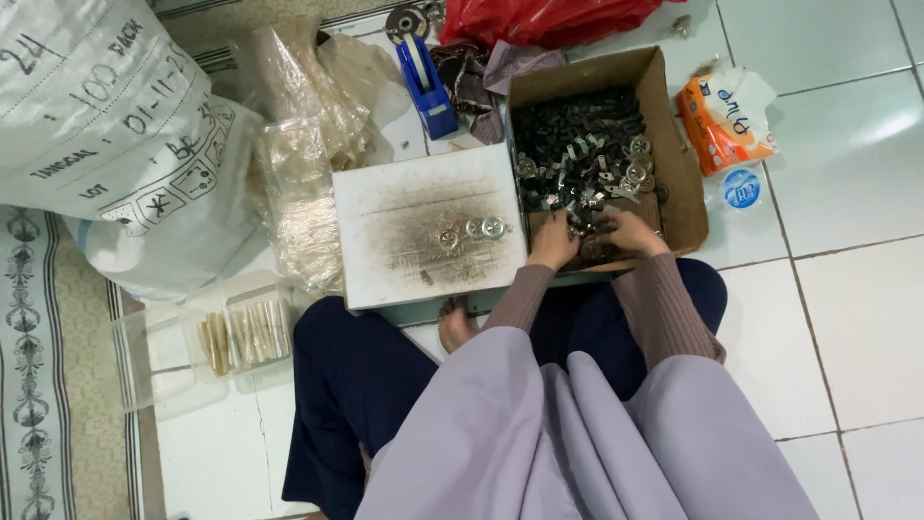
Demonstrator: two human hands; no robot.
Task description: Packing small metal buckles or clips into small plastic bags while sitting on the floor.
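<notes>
Hands first: my left hand (552,241) and my right hand (630,232) are both down in the near end of a brown cardboard box (685,183). They sit close together, side by side, on top of a heap of small metal parts (576,154). My fingers are curled into the parts, but I cannot tell if either hand is gripping one, because the pieces are too small to see.

The parts are dark and shiny, and some are round like little discs. They fill most of the box.

Just beside the box, on my left, is a white board (385,202) with dark, dirty smudges on it. Three small round silver pieces (472,231) sit on the board, near my left hand but not touching it.

My bare foot (454,325) peeks out under the board. My legs are crossed on the white tile floor (857,318).

Further left is a clear plastic tray (144,376) with pale sticks in it, some crinkly clear bags (303,135), and a big white sack (96,125). A blue tape holder (428,82) stands behind the board. An orange and white packet (727,120) lies to the right of the box.
</notes>
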